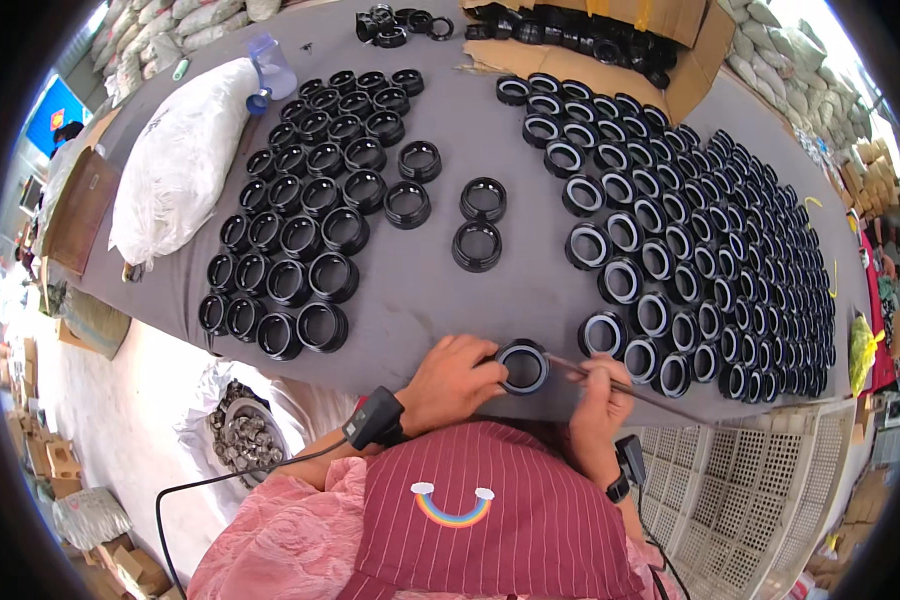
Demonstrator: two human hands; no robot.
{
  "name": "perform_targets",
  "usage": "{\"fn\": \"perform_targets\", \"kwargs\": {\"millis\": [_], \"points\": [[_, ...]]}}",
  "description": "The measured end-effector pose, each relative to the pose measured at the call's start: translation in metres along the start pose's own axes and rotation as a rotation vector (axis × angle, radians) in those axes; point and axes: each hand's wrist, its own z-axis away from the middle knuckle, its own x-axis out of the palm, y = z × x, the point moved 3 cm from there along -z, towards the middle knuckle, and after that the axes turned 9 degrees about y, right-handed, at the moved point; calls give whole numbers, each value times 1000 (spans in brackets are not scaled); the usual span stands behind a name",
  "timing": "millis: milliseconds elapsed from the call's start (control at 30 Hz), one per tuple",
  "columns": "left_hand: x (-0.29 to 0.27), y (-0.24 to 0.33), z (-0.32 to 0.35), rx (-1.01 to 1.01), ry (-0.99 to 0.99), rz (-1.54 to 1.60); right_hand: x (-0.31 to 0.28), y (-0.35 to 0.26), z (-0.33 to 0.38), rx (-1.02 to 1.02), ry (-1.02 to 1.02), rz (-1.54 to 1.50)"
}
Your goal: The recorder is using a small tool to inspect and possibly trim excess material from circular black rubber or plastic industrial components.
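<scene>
At the table's near edge, my left hand (457,383) grips a round black ring (526,391) with a pale grey band inside its rim. The fingers close on the ring's left side. My right hand (602,402) is closed round a thin dark rod-like tool (660,401), whose tip reaches the ring's right edge. Just beyond that hand stand rows of similar black rings (622,282) with pale inner bands. Ahead and to the left are rows of black rings (321,328) without a visible pale band. Two such rings (479,264) sit one behind the other mid-table.
A grey cloth covers the table (420,290). A stuffed white sack (182,165) and a clear plastic bottle (273,66) lie at the left. An open cardboard box (695,80) holds black parts at the back. Pale plastic crates (740,480) stand below, right; a bag of metal pieces (247,437), left.
</scene>
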Motion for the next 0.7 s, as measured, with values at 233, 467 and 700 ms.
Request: {"fn": "perform_targets", "kwargs": {"millis": [233,467,700], "points": [[-22,-41,-1,-790,133,337,-19,-3,26,175,17,-70],[-47,-40,2,-656,289,-511,-29,2,29,261,38,-59],[-25,-27,-3,-253,145,-586,-48,-13,9,38,139,259]]}}
